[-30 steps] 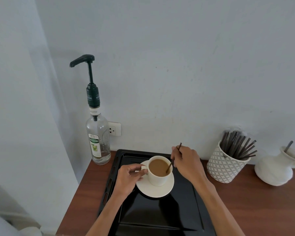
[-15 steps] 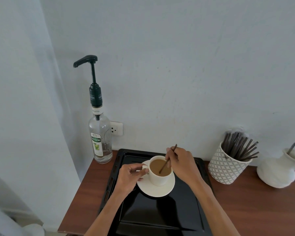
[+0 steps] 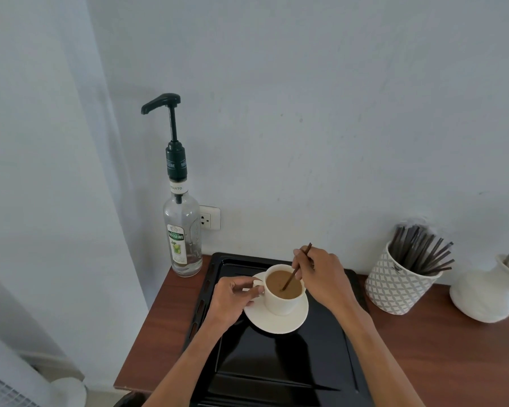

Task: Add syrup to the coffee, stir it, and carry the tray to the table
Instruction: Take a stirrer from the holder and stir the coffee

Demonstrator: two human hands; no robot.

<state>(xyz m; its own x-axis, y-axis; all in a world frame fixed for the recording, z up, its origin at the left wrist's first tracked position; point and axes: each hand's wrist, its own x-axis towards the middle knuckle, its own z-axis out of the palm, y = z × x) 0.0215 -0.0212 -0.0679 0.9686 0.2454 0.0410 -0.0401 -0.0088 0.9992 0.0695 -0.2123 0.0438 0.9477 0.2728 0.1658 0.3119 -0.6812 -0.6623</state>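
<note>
A white cup (image 3: 282,302) of milky coffee stands on a white saucer (image 3: 276,323) at the far end of a black tray (image 3: 321,362). My left hand (image 3: 232,298) pinches the cup's handle from the left. My right hand (image 3: 321,274) holds a thin brown stir stick (image 3: 295,270) whose tip dips into the coffee. A clear syrup bottle (image 3: 182,230) with a tall black pump stands upright on the wooden counter, left of the tray, near the wall.
A patterned white pot (image 3: 394,289) full of dark stir sticks stands right of the tray. A white vase (image 3: 485,298) is further right. A wall socket (image 3: 209,217) sits behind the bottle. The brown counter's left edge (image 3: 141,342) drops beside a white curtain.
The stick has swung around inside the cup as my right hand circled slightly. My left hand has stayed on the handle. The camera view has shifted a little.
</note>
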